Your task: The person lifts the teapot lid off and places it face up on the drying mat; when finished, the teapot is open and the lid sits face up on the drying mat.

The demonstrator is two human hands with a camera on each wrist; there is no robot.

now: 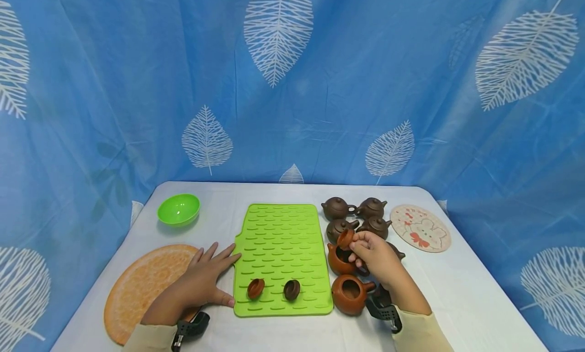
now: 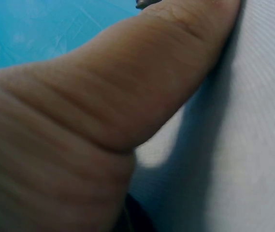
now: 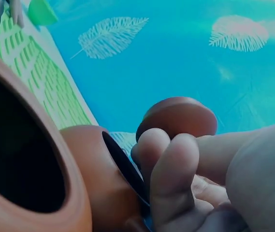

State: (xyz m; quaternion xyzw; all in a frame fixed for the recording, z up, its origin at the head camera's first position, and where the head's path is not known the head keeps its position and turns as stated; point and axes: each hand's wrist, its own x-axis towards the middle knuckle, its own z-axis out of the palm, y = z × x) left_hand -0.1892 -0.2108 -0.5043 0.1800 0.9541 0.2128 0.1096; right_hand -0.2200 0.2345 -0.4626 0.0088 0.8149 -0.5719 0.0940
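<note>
Right of centre, our right hand (image 1: 374, 253) pinches a round, reddish-brown clay lid (image 1: 345, 238) by an open, rounded, reddish-brown clay teapot (image 1: 335, 263); we should avoid knocking its rim. Lower left, our left hand (image 1: 206, 277) lies spread.

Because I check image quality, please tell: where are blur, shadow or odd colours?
Head view: fairly even light, soft shadow under the green bowl; left wrist view: the left hand is blurred, a dark shadow beside it on the white cloth; right wrist view: bluish cast, interior of the nearest teapot almost black, the leaf-print curtain pale at upper right.
</note>
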